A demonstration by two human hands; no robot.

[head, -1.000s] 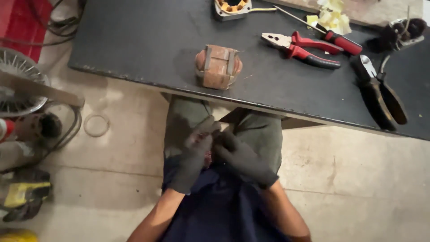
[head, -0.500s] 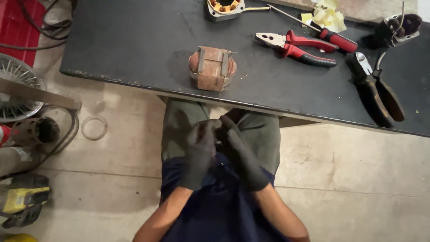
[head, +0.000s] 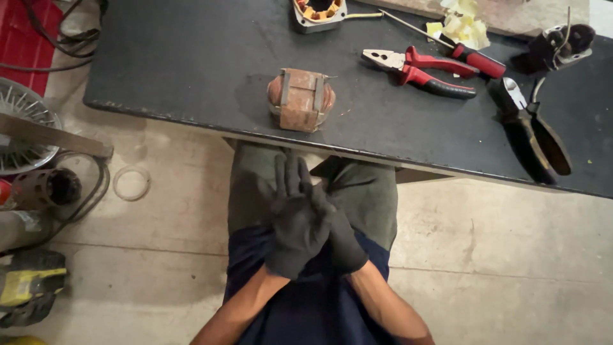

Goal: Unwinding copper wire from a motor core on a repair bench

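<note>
Both my hands wear black gloves and rest over my lap, just below the table's near edge. My left hand [head: 292, 220] lies flat on top with its fingers stretched out and slightly apart, holding nothing. My right hand [head: 345, 241] sits crossed beneath it, its fingers mostly hidden. The nearest thing is a brown wound motor coil block [head: 300, 99], which stands on the dark table [head: 185, 70] straight ahead of my hands and untouched.
Red-handled pliers [head: 421, 71], a red-handled screwdriver [head: 476, 59] and black-handled cutters [head: 530, 131] lie at the right of the table. A stator [head: 317, 11] sits at the far edge. On the floor at left are a fan guard [head: 19, 121], a ring [head: 131, 183] and a yellow power tool [head: 25, 287].
My left hand has straightened its fingers and slid over the right hand. Both hands have stayed over my lap.
</note>
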